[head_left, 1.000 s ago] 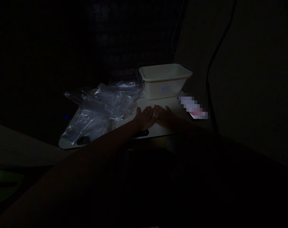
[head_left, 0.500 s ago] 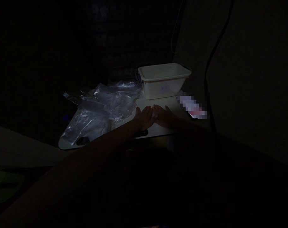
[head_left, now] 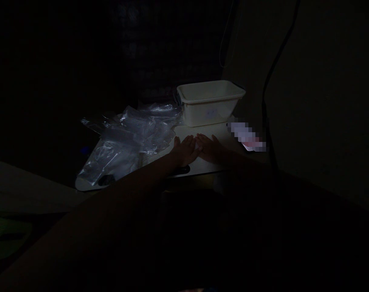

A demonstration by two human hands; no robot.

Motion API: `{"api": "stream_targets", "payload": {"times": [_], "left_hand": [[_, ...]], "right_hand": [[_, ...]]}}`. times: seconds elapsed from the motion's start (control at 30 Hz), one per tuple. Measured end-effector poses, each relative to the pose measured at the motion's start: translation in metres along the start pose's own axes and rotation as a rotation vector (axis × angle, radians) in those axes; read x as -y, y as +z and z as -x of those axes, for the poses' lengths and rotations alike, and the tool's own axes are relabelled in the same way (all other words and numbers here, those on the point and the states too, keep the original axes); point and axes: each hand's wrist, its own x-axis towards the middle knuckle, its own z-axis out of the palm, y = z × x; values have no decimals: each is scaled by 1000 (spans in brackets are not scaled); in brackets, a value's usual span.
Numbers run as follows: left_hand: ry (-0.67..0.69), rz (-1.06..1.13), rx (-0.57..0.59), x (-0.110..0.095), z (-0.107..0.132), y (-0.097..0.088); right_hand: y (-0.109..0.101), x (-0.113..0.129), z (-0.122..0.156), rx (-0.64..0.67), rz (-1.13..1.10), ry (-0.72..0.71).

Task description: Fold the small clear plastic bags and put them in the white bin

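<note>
My left hand (head_left: 184,151) lies flat on the pale tabletop (head_left: 199,165), palm down and fingers stretched forward, its thumb apart. Beside it my right hand (head_left: 209,147) also rests flat, palm down. The two hands meet or nearly meet at the fingertips, and neither holds anything that I can see. Clear plastic bags (head_left: 148,129) are spread in a loose pile to the left of my left hand. A cream plastic tub (head_left: 207,113) stands just beyond both hands. The light is very dim, so what lies under the palms is hidden.
A phone-like object (head_left: 246,137), blurred out by blocks, lies at the table's right side. Close to it a dark cable (head_left: 264,95) hangs down. Dark cut-outs show in the table's near edge, and a green item (head_left: 9,239) sits low at the left.
</note>
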Motion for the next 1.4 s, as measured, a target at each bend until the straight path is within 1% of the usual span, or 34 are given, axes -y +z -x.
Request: {"api": "stream_targets", "payload": {"times": [0.17,0.33,0.5,0.67,0.83,0.93,1.07,1.27,1.4], "left_hand": [[8,13,-25,0,0,1],[5,16,-4,0,-1,0],[14,2,-9,2,-1,1],[17,14,5,2,0,0],[8,13,-17,2,1,0],[-1,10,-15,2,1,1],[11,2,-4,2,2,0],[-2,9,16,2,1,0],[0,5,0,1,2,-1]], "right_hand": [[3,-1,0,-19,15,3],[5,-2,1,-21,69,-3],[8,-4,4,-66,90,8],[14,-14,7,-120,93,-7],[19,-24,9,-128,112,-19],[23,-26,11,-190,130,22],[28,-27,14,-257,172,35],[30,-28,14,-242,170,69],[32,-29,13,-270,160,76]]}}
